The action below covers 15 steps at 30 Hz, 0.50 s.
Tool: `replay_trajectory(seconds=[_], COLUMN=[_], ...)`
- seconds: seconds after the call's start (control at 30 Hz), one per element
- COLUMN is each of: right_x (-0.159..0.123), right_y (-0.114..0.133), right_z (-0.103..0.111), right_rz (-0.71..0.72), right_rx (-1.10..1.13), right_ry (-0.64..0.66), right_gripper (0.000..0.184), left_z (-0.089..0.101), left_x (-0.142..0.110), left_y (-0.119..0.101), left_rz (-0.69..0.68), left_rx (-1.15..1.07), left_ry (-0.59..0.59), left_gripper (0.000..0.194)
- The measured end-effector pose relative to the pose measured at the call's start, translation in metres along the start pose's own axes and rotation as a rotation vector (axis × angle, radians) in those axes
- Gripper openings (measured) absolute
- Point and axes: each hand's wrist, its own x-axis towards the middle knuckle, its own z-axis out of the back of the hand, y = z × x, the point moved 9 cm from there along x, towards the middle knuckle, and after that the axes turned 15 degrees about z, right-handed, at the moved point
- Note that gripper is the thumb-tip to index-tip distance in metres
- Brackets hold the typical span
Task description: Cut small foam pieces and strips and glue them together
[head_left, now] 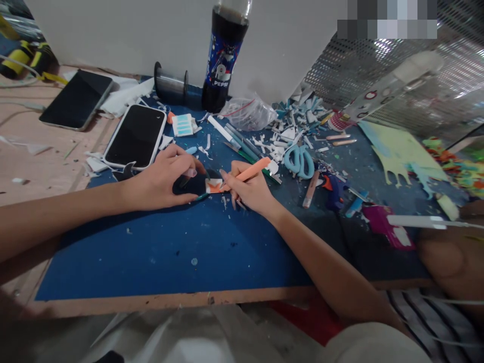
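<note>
My right hand (249, 189) is closed round an orange marker (255, 170), its lower end down at a small white piece with an orange shape on it (215, 186). The piece lies flat on the blue mat (170, 252). From the other side my left hand (170, 176) rests on the mat with fingers curved. Its thumb and a fingertip reach the piece's left edge, seeming to hold it there. Several pens (238, 138) lie just beyond my hands. Light-blue scissors (299, 161) are to the right of my right hand.
A Pepsi bottle (223, 65), a wire spool (171, 85) and a plastic bag (249, 113) stand or lie at the back. Two phones (136, 133) are on the left. Paper scraps (298, 113) and a glue gun (335, 191) lie right. Another person's arm (449, 252) is at far right.
</note>
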Motion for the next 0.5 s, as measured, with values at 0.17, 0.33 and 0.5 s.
replay_trajectory(seconds=[0.17,0.33,0.5], right_x=[0.001,0.000,-0.002], right_y=[0.004,0.004,0.000], right_z=[-0.002,-0.004,0.014], right_rz=[0.009,-0.018,-0.016], right_rx=[0.016,0.041,0.042], right_ry=[-0.003,0.010,-0.185], right_gripper=[0.040,0.039,0.039], left_z=[0.000,0.000,0.000], left_x=[-0.001,0.000,0.001], left_y=[0.001,-0.001,0.000], left_rz=[0.005,-0.001,0.011], left_rx=[0.009,0.006,-0.010], left_ry=[0.006,0.004,0.007], left_gripper=[0.030,0.031,0.029])
